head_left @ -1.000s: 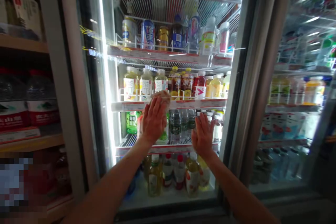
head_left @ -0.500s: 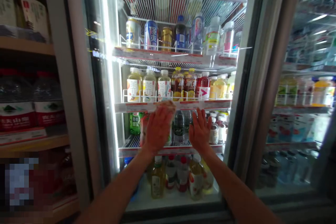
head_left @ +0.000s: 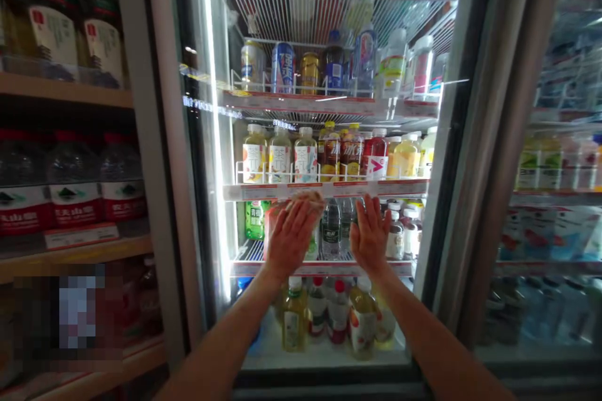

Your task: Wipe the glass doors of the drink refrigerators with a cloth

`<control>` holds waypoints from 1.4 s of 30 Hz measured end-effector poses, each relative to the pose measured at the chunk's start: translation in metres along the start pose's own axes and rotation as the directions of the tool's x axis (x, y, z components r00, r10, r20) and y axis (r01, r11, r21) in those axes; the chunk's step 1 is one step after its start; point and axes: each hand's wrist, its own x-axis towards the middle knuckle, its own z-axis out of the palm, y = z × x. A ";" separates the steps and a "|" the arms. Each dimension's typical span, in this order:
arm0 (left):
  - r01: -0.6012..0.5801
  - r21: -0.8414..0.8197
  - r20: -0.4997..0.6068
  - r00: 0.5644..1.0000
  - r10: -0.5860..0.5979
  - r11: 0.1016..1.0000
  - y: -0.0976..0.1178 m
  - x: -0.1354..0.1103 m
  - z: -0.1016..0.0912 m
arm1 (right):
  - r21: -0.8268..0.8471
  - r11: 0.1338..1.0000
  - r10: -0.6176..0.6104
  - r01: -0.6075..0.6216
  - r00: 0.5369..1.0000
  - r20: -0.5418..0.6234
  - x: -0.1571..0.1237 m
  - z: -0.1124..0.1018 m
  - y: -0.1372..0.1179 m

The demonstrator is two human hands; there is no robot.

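Note:
A lit drinks fridge with a glass door (head_left: 451,156) stands before me. My left hand (head_left: 291,235) lies over a pale, crumpled cloth (head_left: 310,197), holding it against the glass; most of the cloth is hidden beneath the fingers. To its right, my right hand (head_left: 370,235) rests on the glass with its palm forward and fingers stretched, holding nothing. Behind the glass, a dark-labelled clear bottle (head_left: 331,229) shows between the hands. A shelf edge (head_left: 399,188) runs just above the fingertips, under a row of tea bottles (head_left: 279,160).
Metal door frames (head_left: 498,138) border the glass on the right, with another stocked fridge section (head_left: 550,225) beyond. On the left, a wooden shelf unit (head_left: 70,91) carries large red-labelled water bottles (head_left: 75,194). Yellowish bottles (head_left: 294,322) stand at the fridge bottom.
The view has turned slightly left, so the fridge sits further right in the picture. My left hand and the cloth have slid a little down the glass; my right hand stays in place.

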 end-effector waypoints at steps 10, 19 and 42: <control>0.053 0.002 0.011 0.999 -0.053 0.999 -0.001 -0.019 -0.008 | 0.004 0.999 0.040 -0.040 0.999 -0.029 0.000 0.001 -0.006; 0.455 0.025 -0.193 0.876 -0.442 0.890 -0.025 -0.028 -0.014 | 0.017 0.999 0.037 -0.037 0.998 -0.043 -0.001 0.003 -0.006; 0.292 0.096 -0.061 0.956 -0.287 0.952 -0.032 -0.043 -0.024 | 0.037 0.997 0.072 -0.071 0.997 -0.009 -0.006 0.004 -0.002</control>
